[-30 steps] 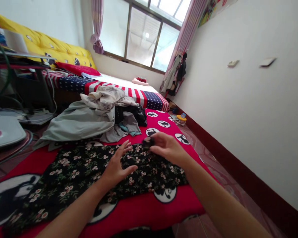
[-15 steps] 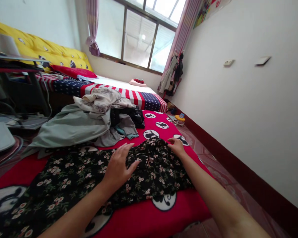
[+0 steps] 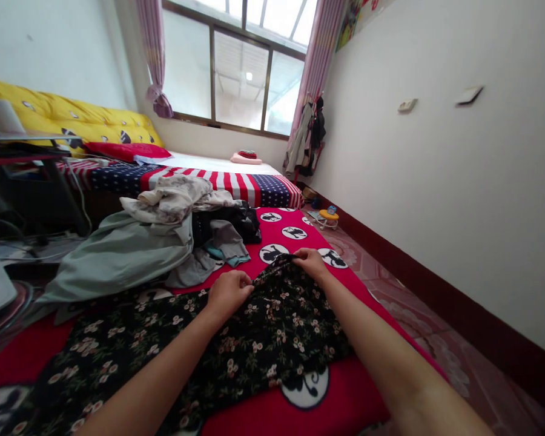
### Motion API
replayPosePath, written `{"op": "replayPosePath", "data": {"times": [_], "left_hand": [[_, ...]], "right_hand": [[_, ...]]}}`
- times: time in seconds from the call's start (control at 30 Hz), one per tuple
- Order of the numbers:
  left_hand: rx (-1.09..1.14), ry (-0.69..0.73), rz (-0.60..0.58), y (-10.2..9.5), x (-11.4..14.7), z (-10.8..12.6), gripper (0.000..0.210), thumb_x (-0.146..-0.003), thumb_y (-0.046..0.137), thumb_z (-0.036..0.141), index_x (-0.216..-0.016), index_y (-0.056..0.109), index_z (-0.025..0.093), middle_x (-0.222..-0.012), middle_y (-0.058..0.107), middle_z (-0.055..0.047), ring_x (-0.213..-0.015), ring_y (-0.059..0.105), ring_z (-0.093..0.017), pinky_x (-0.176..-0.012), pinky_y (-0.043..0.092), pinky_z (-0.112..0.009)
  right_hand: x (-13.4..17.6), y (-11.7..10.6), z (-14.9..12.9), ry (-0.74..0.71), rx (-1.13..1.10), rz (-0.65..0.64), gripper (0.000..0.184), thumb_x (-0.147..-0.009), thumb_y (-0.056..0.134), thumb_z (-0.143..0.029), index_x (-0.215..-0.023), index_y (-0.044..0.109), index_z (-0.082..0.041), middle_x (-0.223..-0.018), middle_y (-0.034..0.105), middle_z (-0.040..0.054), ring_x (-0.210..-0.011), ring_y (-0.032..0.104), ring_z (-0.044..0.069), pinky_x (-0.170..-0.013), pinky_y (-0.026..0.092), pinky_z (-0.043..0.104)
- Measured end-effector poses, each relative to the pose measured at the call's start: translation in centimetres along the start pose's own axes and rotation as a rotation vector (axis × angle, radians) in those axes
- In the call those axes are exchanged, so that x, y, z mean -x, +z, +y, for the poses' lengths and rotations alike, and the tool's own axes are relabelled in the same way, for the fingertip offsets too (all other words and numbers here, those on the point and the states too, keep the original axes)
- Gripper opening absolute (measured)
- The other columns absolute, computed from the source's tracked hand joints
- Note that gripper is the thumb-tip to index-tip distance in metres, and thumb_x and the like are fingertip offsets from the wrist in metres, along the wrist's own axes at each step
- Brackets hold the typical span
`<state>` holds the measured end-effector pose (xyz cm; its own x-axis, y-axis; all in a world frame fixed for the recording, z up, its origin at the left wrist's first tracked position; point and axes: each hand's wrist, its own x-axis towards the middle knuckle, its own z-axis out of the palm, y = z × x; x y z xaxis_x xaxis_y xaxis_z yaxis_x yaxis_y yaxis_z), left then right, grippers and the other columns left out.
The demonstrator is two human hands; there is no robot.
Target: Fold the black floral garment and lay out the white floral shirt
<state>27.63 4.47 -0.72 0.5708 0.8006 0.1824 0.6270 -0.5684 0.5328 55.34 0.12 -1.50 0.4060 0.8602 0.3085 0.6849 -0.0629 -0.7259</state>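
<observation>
A black garment with a pink floral print (image 3: 272, 339) lies spread over a red surface covered by a cloth with white circles (image 3: 304, 390). Its exact kind is not clear. My left hand (image 3: 229, 293) pinches the far edge of the fabric near the middle, fingers closed. Further right, my right hand (image 3: 309, 263) grips the same edge at its corner, thumb and fingers together. Between the two hands the edge is gathered and slightly raised.
A heap of grey-green and white clothes (image 3: 149, 242) lies just beyond the garment on the left. Behind it stands a bed with a stars-and-stripes cover (image 3: 227, 178). A small yellow stool (image 3: 329, 215) is on the floor by the white wall (image 3: 436, 181).
My left hand was open above the fabric and has closed on its far edge. My right hand has closed on the corner and shifted slightly left in view. The camera view has shifted slightly.
</observation>
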Motion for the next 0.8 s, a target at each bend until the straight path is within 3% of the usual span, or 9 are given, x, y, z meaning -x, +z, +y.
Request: {"op": "replayPosePath", "data": {"times": [0.07,0.13,0.33,0.47,0.6,0.7,0.8], "left_hand": [[0.135,0.155,0.124,-0.5,0.6,0.2,0.008,-0.076,0.063,0.025,-0.076,0.069,0.021,-0.091,0.069,-0.005,-0.087,0.064,-0.021,-0.078,0.048,-0.031],[0.229,0.294,0.174,-1.1,1.6,0.7,0.005,-0.077,0.062,0.023,-0.076,0.066,0.020,-0.094,0.068,-0.004,-0.090,0.063,-0.020,-0.083,0.047,-0.032],[0.077,0.464,-0.066,-0.1,5.4,1.9,0.011,-0.079,0.056,0.015,-0.079,0.064,0.023,-0.082,0.069,0.000,-0.079,0.063,-0.018,-0.074,0.046,-0.028],[-0.016,0.491,-0.161,1.4,6.6,1.7,0.015,-0.081,0.057,0.019,-0.091,0.065,0.026,-0.089,0.070,0.000,-0.085,0.065,-0.020,-0.077,0.046,-0.029],[0.013,0.492,-0.177,1.6,6.9,1.9,0.018,-0.083,0.057,0.022,-0.098,0.065,0.028,-0.095,0.070,0.000,-0.088,0.065,-0.019,-0.077,0.048,-0.028],[0.059,0.439,-0.087,1.2,6.9,2.3,0.019,-0.088,0.052,0.026,-0.101,0.065,0.028,-0.098,0.069,-0.001,-0.088,0.065,-0.018,-0.078,0.049,-0.028],[0.090,0.331,0.110,0.8,6.0,2.0,0.023,-0.091,0.047,0.028,-0.106,0.065,0.025,-0.107,0.067,-0.004,-0.098,0.063,-0.020,-0.088,0.047,-0.031]], "right_hand": [[1.1,-1.1,-0.3,-0.031,-0.024,0.050,0.019,-0.069,0.064,-0.030,-0.080,0.070,-0.016,-0.080,0.072,0.0037,-0.075,0.064,0.017,-0.073,0.050,0.030],[2.5,-2.1,-0.2,-0.049,-0.027,0.090,0.022,-0.070,0.063,-0.035,-0.081,0.069,-0.017,-0.083,0.071,0.0041,-0.081,0.064,0.019,-0.080,0.049,0.032],[6.9,-3.4,2.3,-0.072,0.045,0.071,0.012,-0.065,0.057,-0.023,-0.071,0.066,-0.020,-0.079,0.069,0.0014,-0.080,0.062,0.019,-0.081,0.047,0.032],[7.7,-3.4,3.0,-0.050,0.108,0.079,0.017,-0.063,0.051,-0.016,-0.070,0.067,-0.019,-0.074,0.068,0.0025,-0.073,0.061,0.018,-0.074,0.047,0.031],[7.0,-2.9,1.3,-0.035,0.118,0.129,0.019,-0.074,0.051,-0.025,-0.081,0.068,-0.018,-0.079,0.068,0.0036,-0.073,0.060,0.017,-0.072,0.046,0.030],[6.6,-2.1,-0.7,-0.074,0.196,0.049,0.022,-0.078,0.057,-0.037,-0.082,0.069,-0.019,-0.080,0.067,0.0031,-0.071,0.058,0.016,-0.068,0.044,0.028],[6.3,-1.4,-2.0,-0.085,0.365,-0.041,0.014,-0.072,0.065,-0.033,-0.076,0.070,-0.020,-0.078,0.065,0.0028,-0.070,0.057,0.015,-0.064,0.041,0.025]]}}
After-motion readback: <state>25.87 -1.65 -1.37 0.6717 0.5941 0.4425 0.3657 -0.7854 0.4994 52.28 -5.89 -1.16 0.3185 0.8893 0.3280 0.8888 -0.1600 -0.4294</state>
